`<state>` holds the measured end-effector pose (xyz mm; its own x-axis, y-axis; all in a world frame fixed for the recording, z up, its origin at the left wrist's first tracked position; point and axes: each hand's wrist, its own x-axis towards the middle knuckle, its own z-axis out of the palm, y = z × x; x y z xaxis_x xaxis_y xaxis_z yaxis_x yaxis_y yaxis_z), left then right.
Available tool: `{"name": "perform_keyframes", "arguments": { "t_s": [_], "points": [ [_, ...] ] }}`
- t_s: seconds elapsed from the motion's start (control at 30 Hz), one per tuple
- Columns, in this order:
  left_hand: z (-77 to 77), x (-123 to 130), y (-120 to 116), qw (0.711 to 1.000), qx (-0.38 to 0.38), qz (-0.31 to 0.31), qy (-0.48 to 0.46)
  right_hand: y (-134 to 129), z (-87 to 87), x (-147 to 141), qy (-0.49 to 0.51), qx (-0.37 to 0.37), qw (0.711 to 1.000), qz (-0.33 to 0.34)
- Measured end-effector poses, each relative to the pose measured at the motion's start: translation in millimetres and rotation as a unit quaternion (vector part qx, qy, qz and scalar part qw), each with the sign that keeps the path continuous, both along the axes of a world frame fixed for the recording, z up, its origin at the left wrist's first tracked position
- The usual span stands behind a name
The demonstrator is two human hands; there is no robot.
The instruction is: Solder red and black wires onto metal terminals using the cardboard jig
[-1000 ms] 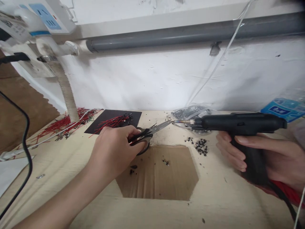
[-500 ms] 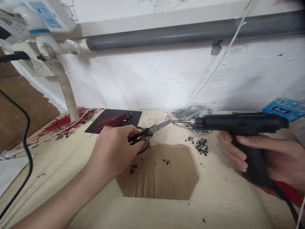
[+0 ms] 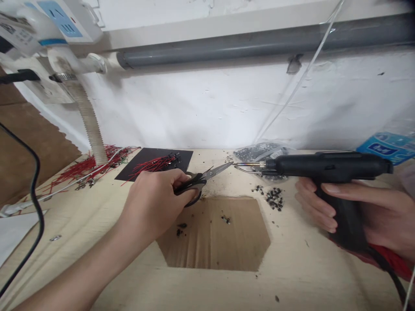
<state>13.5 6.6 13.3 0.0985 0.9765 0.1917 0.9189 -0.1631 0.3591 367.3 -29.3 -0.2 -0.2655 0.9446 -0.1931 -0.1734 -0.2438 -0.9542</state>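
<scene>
My left hand (image 3: 158, 198) is closed round the black handles of a pair of scissors (image 3: 216, 171), whose blades point right. In my right hand (image 3: 366, 211) is a black soldering gun (image 3: 330, 166), gripped by its pistol handle. Its metal tip meets or nearly meets the scissor points; whether they touch I cannot tell. A thin tube runs below the tip. Beneath the scissors lies a piece of brown cardboard (image 3: 223, 255), with a small metal-and-black part (image 3: 226, 220) and dark crumbs on it.
Red wires with black ends (image 3: 155, 164) lie on a black sheet (image 3: 126, 169); more red wires (image 3: 87, 170) surround a ribbed hose (image 3: 92, 125). Small black parts (image 3: 275, 199) sit beside a plastic bag (image 3: 259, 151). A black cable (image 3: 39, 194) hangs left; a blue packet (image 3: 385, 144) stands right.
My left hand and the scissors have shifted very slightly, with the blade points still by the soldering gun's tip. The right hand holds its place.
</scene>
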Motion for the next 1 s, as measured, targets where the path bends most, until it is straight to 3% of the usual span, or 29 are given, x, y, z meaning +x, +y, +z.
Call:
{"name": "perform_keyframes", "arguments": {
  "t_s": [0.27,0.6,1.0],
  "points": [
    [2.0,-2,2,0.999,-0.007,0.03,-0.01,-1,2.1,-2,0.005,-0.015,1.0,-0.012],
    [-1.6,-4,11,0.998,0.01,-0.002,-0.058,0,2.0,3,0.066,-0.102,0.993,-0.011],
    [-4.4,-4,8,0.996,0.044,-0.019,-0.075,8,0.0,4,0.14,-0.143,0.98,0.005]
  ]
}}
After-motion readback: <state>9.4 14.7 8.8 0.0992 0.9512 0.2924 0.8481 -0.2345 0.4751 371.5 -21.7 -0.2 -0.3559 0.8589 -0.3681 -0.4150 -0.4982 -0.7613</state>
